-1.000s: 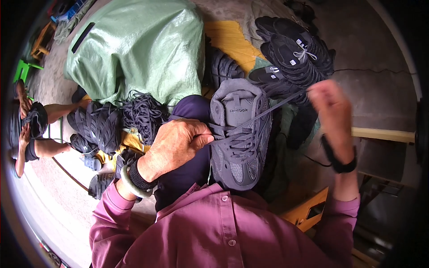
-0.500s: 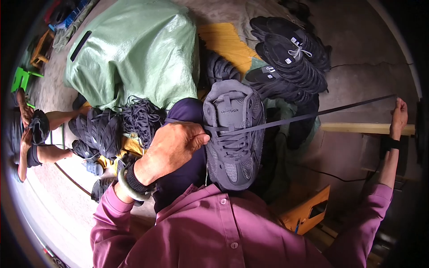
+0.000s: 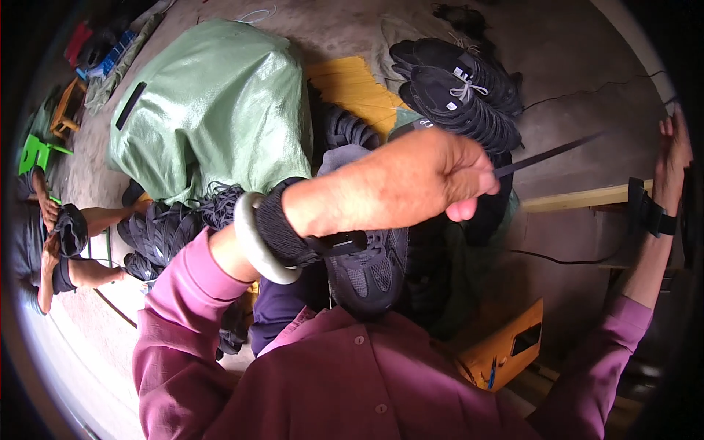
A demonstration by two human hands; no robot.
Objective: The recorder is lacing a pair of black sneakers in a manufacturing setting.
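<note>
Clock positions read from the centre of view. Left hand [image 3: 433,172] at 2 o'clock: fingers curled, thumb and fingertips pinching a dark flat shoelace [image 3: 550,154], which runs out toward 2 o'clock and blurs at its far end. Right hand [image 3: 672,150] near 3 o'clock, at the rim of view, fingers extended; cannot tell whether it holds the lace. Left wrist carries a pale bangle [image 3: 268,242] and a black knitted band; right wrist, a black strap [image 3: 653,218]. Dark grey shoe [image 3: 367,275] sits just below centre at 6 o'clock, toe toward the plum shirt [image 3: 323,374], beside a dark trouser leg; the left forearm crosses above it and hides much of its upper. Farther out: stacked black shoes [image 3: 462,88] at 1 o'clock, yellow sheet [image 3: 341,79] at 12, green sack [image 3: 213,110] at 10. At 9 o'clock, a pile of dark shoes [image 3: 161,233] near tangled laces [image 3: 218,204]; beyond, a co-worker's hands [image 3: 50,249] meet at a dark item. Orange-brown panel [image 3: 510,348] between 4 and 5 o'clock.
</note>
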